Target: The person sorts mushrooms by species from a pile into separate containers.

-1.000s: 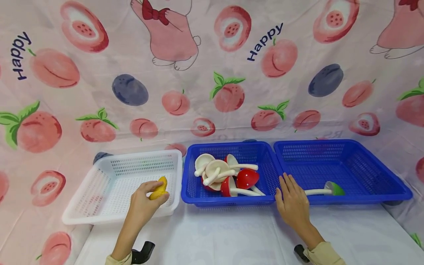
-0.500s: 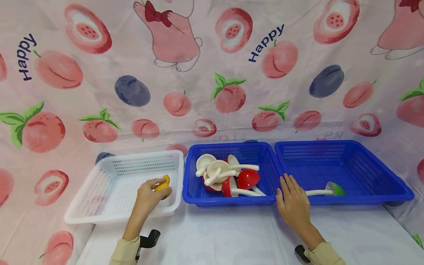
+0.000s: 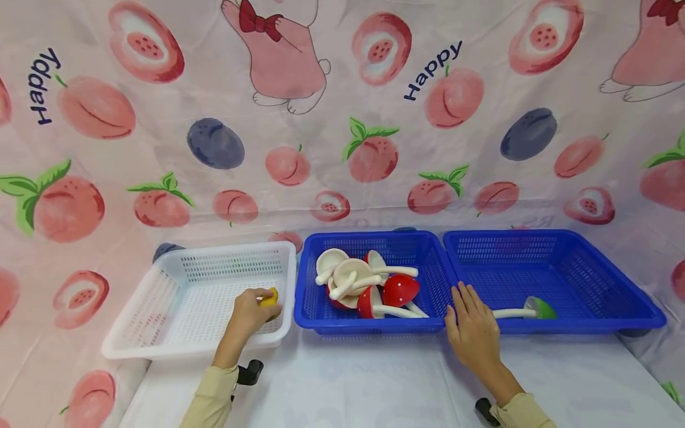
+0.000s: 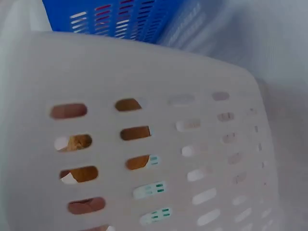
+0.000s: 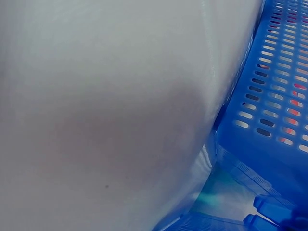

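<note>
My left hand point(image 3: 254, 312) is inside the white basket point(image 3: 155, 355), near its right front corner. Its thumb and fingers grip a small yellow thing point(image 3: 270, 297), mostly covered by the hand; I cannot tell its kind. Through slots in the basket's wall point(image 4: 115, 62), the left wrist view shows yellow-brown patches. My right hand point(image 3: 473, 327) rests with straight fingers at the front rim where the two blue baskets meet. Beside it, a green-capped toy mushroom point(image 3: 543, 308) lies in the right blue basket point(image 3: 588, 324).
Several red-capped toy mushrooms point(image 3: 400, 290) with cream stems lie piled in the middle blue basket point(image 3: 369, 324). All three baskets stand in a row on a white-covered table point(image 3: 374, 380). Behind them hangs a pink fruit-print cloth point(image 3: 321, 131). The right wrist view shows a slotted blue basket wall point(image 5: 260, 149).
My left hand, still gripping the yellow thing, has moved a little right and lower towards the white basket's right side. The right hand has stayed in place.
</note>
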Demonstrator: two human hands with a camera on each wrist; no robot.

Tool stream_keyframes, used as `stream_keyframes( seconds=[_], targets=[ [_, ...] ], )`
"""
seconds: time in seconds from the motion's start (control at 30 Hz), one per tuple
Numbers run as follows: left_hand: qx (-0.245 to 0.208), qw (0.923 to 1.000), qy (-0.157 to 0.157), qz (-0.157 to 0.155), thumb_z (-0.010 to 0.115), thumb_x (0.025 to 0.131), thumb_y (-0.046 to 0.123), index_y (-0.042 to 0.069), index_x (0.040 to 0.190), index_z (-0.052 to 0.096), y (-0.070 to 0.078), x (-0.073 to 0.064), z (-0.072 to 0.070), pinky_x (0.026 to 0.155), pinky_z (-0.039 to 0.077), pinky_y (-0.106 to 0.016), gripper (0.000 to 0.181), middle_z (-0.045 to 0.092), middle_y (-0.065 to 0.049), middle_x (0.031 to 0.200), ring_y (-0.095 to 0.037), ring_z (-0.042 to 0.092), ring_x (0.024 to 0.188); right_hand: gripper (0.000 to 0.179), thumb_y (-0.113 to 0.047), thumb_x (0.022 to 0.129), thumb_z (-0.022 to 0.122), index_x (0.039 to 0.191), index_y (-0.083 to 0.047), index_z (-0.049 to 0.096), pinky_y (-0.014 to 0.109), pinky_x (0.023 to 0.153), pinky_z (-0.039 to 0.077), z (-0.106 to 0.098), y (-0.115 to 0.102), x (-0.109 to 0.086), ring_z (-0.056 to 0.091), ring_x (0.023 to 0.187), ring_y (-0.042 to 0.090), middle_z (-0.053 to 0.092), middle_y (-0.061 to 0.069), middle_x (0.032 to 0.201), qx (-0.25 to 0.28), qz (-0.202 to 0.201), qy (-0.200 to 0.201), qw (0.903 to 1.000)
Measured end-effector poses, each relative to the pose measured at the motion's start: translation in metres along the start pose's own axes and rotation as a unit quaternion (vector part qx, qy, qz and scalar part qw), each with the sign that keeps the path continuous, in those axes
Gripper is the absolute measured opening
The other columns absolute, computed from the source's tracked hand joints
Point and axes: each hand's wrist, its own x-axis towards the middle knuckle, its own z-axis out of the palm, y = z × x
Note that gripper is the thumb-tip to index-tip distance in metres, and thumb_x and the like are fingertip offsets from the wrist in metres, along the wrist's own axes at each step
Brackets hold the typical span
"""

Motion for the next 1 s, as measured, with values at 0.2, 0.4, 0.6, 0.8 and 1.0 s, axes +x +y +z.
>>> stream_keyframes(
  seconds=[0.2,0.4,0.6,0.8,1.0],
  targets=[
    [0.028,0.9988,-0.037,-0.015,0.072,0.081,0.012,-0.010,0.110,0.064,0.001,0.006,0.004,0.080,0.053,-0.044,0.038,0.057,-0.032,0.114,-0.036,0.058,0.097,0.044,-0.016,0.089,0.050,0.124,0.010,0.056,0.062,0.091,0.041,-0.002,0.003,-0.002,0.045,0.123,0.044,0.052,0.026,0.131,-0.002,0.000,0.002,1.0000],
    [0.078,0.9941,-0.075,-0.008,0.069,0.084,0.010,-0.011,0.109,0.064,0.002,0.012,0.009,0.084,0.050,-0.048,0.033,0.060,-0.029,0.111,-0.036,0.057,0.100,0.044,-0.017,0.089,0.049,0.124,0.010,0.056,0.062,0.091,0.041,-0.001,0.006,-0.003,0.045,0.123,0.043,0.052,0.025,0.131,-0.005,0.001,0.002,1.0000],
    [0.114,0.9904,-0.076,-0.015,0.061,0.086,0.007,-0.011,0.109,0.063,0.004,0.012,0.011,0.081,0.050,-0.050,0.029,0.057,-0.031,0.115,-0.037,0.058,0.098,0.044,-0.017,0.090,0.048,0.124,0.009,0.056,0.062,0.091,0.041,-0.001,0.008,-0.003,0.046,0.123,0.043,0.052,0.025,0.131,-0.006,0.001,-0.001,1.0000],
    [0.102,0.9919,-0.075,0.012,0.056,0.088,0.010,-0.007,0.111,0.064,0.006,0.008,0.005,0.087,0.045,-0.059,0.030,0.055,-0.031,0.121,-0.044,0.053,0.112,0.044,-0.016,0.090,0.050,0.125,0.009,0.056,0.062,0.092,0.041,-0.001,0.008,-0.002,0.044,0.124,0.043,0.051,0.025,0.132,-0.007,0.007,-0.009,0.9999],
    [0.077,0.9937,-0.055,0.059,0.057,0.090,0.009,-0.003,0.110,0.066,0.005,0.000,-0.003,0.090,0.045,-0.057,0.026,0.059,-0.027,0.117,-0.043,0.054,0.110,0.044,-0.016,0.089,0.051,0.125,0.009,0.056,0.062,0.092,0.041,-0.001,0.009,-0.001,0.044,0.124,0.043,0.051,0.025,0.132,-0.007,0.008,-0.011,0.9999]
  ],
)
